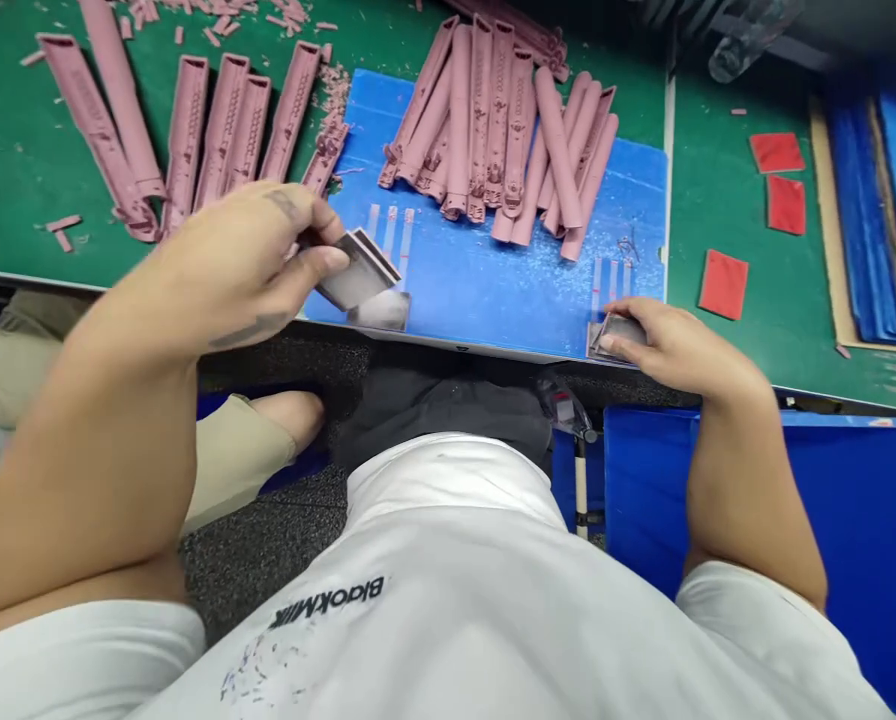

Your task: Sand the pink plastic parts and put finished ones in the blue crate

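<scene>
1. Head view, and here's the left hand (272, 250) with thumb and fingers pinched narrow on a tilted grey piece (356, 275), raised at the near edge of the blue sheet (485, 290). That hold takes only one corner, so a loose pinch could let it swivel or drop.
2. Over to the right hand (662, 345), thumb and fingertips closed about a second grey piece (626, 330), low at the sheet's edge. So near the brink, a careless outward drag might send it off the table.
3. Pale strips (392, 235) lie just beyond the left piece; a sweeping wrist could knock them askew. The pink tubes (485, 120) overlap in a loose heap, and a bump might roll one down.
4. Now the murky bits! The left fingers' undersides are hidden, and a grey slab (388, 312) beneath is partly covered and smeary. The right palm masks much of its piece, so I can't tell how firm either grip is. Far tubes run behind others.
</scene>
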The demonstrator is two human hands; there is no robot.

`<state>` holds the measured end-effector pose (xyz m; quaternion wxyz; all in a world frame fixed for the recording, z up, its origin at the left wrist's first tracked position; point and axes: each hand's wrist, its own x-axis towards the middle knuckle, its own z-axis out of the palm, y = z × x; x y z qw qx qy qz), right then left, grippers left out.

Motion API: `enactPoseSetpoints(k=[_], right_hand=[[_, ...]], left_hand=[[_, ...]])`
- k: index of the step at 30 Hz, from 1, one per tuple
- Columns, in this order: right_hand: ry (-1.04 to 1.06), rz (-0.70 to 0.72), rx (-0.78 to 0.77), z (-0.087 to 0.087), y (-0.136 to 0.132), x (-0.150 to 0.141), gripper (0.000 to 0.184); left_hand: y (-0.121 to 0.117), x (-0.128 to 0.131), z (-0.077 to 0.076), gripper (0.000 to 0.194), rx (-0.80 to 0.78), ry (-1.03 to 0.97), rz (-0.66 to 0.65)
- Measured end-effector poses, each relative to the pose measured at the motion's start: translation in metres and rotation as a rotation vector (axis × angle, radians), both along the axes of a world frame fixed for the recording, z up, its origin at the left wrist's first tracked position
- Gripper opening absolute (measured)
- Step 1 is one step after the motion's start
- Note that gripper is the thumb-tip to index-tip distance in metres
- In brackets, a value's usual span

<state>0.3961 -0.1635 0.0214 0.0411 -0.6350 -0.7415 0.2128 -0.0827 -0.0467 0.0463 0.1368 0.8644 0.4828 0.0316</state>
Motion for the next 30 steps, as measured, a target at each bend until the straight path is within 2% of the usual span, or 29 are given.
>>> enactPoseSetpoints(k=[2,4,8,10,12,14,16,18,20,22,24,26,28,30], right_hand=[[-0.050,0.089,-0.008,-0.003,0.008,0.002,0.036],[-0.092,0.136,-0.003,-0.005,0.014,0.004,0.030],[-0.167,0.170,0.020,-0.017,0.024,-0.002,0.023],[-0.212,0.174,0.019,-0.019,0.026,-0.010,0.021],[-0.232,0.167,0.017,-0.011,0.018,-0.017,0.019],[-0.200,0.142,0.037,0.008,-0.003,-0.026,0.020],[-0.124,0.082,0.093,0.030,-0.039,-0.035,0.022],[-0.037,-0.008,0.162,0.043,-0.078,-0.043,0.024],[0.038,-0.108,0.187,0.040,-0.109,-0.046,0.022],[0.108,-0.193,0.117,0.022,-0.126,-0.044,0.020],[0.199,-0.251,0.010,-0.002,-0.130,-0.044,0.022],[0.359,-0.279,-0.051,-0.020,-0.127,-0.049,0.033],[0.586,-0.287,-0.084,-0.030,-0.120,-0.063,0.045],[0.839,-0.245,-0.123,-0.035,-0.111,-0.088,0.045]], left_hand=[[-0.013,-0.008,-0.002,0.039,-0.039,-0.026,-0.036],[-0.013,-0.008,-0.016,0.036,-0.132,-0.007,-0.091],[0.010,0.000,-0.046,0.041,-0.167,0.034,-0.146],[0.021,0.002,-0.050,0.042,-0.150,0.078,-0.210],[0.029,0.001,-0.048,0.042,-0.145,0.133,-0.271],[0.036,-0.001,-0.047,0.041,-0.161,0.175,-0.321],[0.042,-0.003,-0.049,0.039,-0.178,0.192,-0.353],[0.045,-0.002,-0.055,0.036,-0.174,0.193,-0.382],[0.047,0.001,-0.060,0.031,-0.140,0.194,-0.394],[0.044,0.006,-0.058,0.024,-0.124,0.227,-0.370],[0.032,0.007,-0.046,0.019,-0.123,0.262,-0.325],[0.008,0.003,-0.026,0.017,-0.117,0.208,-0.303],[-0.029,-0.003,-0.008,0.017,-0.077,0.039,-0.253],[-0.071,-0.003,-0.007,0.016,-0.027,-0.163,-0.145]])
